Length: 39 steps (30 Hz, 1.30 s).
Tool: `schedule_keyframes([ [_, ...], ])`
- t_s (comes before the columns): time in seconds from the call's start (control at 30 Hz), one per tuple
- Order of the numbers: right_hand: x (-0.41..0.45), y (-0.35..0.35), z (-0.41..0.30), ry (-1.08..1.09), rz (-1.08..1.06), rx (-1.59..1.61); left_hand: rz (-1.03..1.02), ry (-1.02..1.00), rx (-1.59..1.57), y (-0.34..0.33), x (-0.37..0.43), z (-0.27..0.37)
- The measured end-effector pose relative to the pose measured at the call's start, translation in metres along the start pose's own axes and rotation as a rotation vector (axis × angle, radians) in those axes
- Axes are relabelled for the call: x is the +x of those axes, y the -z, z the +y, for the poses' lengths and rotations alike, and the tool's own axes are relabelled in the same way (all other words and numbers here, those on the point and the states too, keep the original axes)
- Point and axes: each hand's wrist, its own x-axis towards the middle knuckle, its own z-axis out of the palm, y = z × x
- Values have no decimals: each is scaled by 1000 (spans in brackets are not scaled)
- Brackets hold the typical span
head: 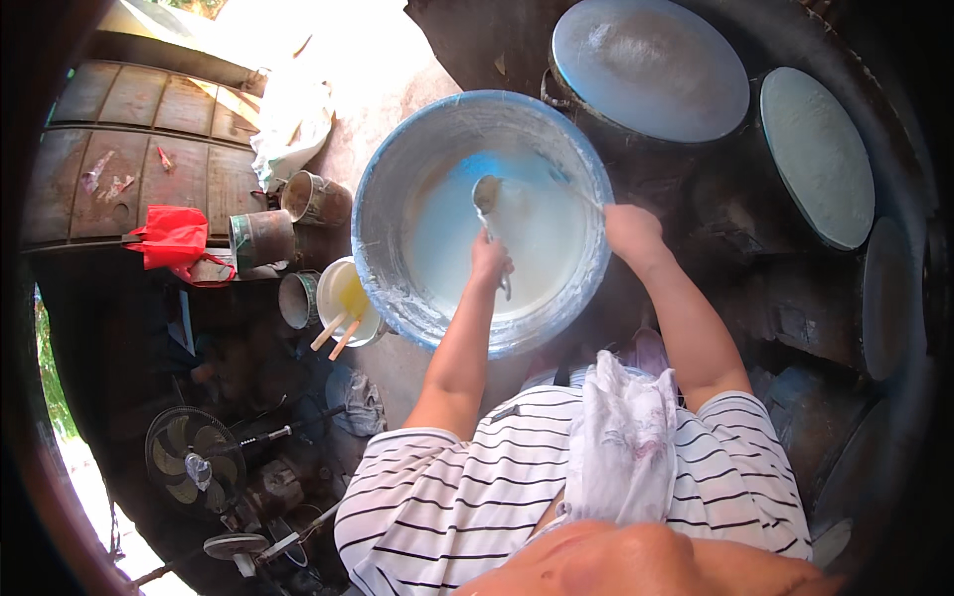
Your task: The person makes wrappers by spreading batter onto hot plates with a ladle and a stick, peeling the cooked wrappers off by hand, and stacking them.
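Before me stands a large round blue tub (373, 287) holding a whitish liquid (455, 242). My left hand (492, 257) grips the handle of a ladle (487, 195), whose bowl is over the liquid; whether it touches the surface I cannot tell. At the tub's right rim, my right hand (632, 229) is closed around the handle of a long tool (577, 188). Its far end is bluish and blurred by haze, so its kind is unclear.
Wide vats of pale liquid (648, 71) (820, 160) line the right side. A white bucket (328, 287) with wooden-handled tools (337, 328) touches the tub's left. Metal buckets (261, 238) and a red bag (173, 237) sit by a panelled surface (112, 171). Lower left stands a fan (195, 462).
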Motion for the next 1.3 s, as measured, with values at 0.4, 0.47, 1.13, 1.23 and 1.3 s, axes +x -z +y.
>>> schedule_keyframes([
  [0.4, -26, -84, -45, -302, 79, 386, -221, 180, -128, -69, 25, -22],
  [0.47, -28, -92, -44, -292, 91, 435, -297, 310, -370, -77, 20, -27],
  [1.13, -160, 175, -86, 784, -2, 1628, -1660, -64, -977, -57, -262, 298],
  [1.23, -172, 217, -115, 1031, 97, 1578, -1766, -182, -976, -53, -300, 347],
  [1.3, -153, 199, -115, 1134, 178, 1520, -1800, -242, -922, -37, -293, 338],
])
